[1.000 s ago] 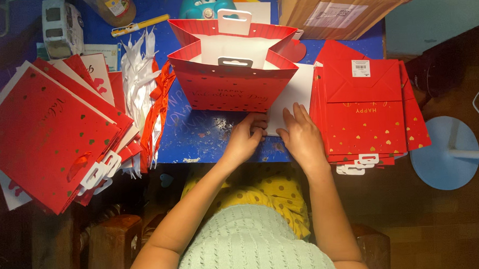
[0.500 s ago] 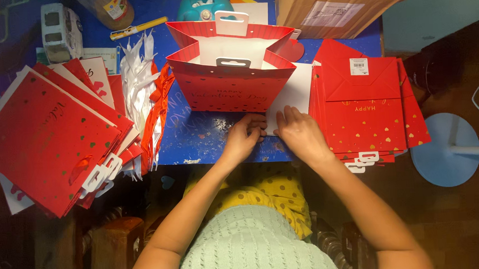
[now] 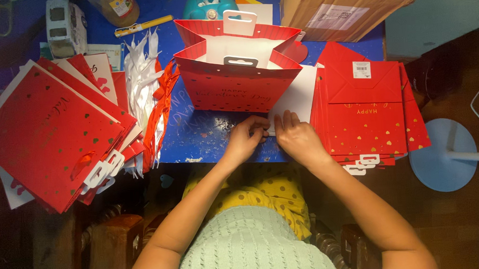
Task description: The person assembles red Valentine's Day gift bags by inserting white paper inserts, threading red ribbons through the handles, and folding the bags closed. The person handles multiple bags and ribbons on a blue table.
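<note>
Both hands — left hand (image 3: 246, 135) & right hand (image 3: 296, 137) — pinch the white card's (image 3: 297, 97) near edge, just below open red bag (image 3: 232, 86).

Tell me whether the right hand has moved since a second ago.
Yes. The right hand has slid left along the white card, away from the stack of flat red bags, and now meets the left hand.

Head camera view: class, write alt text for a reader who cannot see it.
Two hands, left hand and right hand, meet at the corner of a white card on a blue table. An open red gift bag stands behind them, between stacks of flat red bags at left and right.
</note>
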Demonstrator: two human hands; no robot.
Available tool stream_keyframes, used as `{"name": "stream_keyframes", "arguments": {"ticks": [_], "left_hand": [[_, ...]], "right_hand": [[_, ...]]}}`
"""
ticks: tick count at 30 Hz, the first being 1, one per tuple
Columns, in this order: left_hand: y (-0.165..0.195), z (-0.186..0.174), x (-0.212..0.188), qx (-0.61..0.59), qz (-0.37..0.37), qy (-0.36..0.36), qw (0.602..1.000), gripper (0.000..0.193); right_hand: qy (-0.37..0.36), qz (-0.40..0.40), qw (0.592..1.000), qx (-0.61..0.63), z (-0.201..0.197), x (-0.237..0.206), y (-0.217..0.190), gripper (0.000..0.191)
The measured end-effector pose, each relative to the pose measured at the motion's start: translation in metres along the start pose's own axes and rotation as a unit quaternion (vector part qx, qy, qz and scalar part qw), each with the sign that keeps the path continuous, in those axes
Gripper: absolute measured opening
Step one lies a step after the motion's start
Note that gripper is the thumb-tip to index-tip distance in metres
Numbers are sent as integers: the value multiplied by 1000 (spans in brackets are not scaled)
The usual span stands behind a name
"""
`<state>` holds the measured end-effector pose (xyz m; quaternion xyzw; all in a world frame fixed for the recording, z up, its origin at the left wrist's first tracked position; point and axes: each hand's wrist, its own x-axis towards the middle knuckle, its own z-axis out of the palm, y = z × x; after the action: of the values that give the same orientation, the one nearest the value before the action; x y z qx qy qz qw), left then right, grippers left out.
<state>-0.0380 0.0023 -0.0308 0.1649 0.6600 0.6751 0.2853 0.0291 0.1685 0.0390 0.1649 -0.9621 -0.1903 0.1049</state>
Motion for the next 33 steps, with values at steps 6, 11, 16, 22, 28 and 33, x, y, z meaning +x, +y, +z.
{"name": "stream_keyframes", "arguments": {"ticks": [6, 11, 16, 22, 28, 33], "left_hand": [[6, 3, 6, -63, -46, -2, 997, 27], [21, 18, 15, -40, -77, 14, 996, 32], [48, 25, 17, 138, 77, 23, 987, 34], [103, 28, -32, 251, 198, -14, 947, 34], [150, 12, -43, 294, 394, 46, 870, 33], [181, -34, -30, 330, 444, 177, 814, 36]], "right_hand": [[12, 34, 991, 129, 2, -5, 7, 32], [22, 110, 959, 260, 0, -10, 10, 35], [77, 220, 920, 315, 7, -27, 23, 36], [128, 371, 529, 753, 25, -45, 49, 47], [242, 370, 385, 810, 5, -46, 54, 15], [419, 279, 400, 765, -54, -18, 73, 13]]}}
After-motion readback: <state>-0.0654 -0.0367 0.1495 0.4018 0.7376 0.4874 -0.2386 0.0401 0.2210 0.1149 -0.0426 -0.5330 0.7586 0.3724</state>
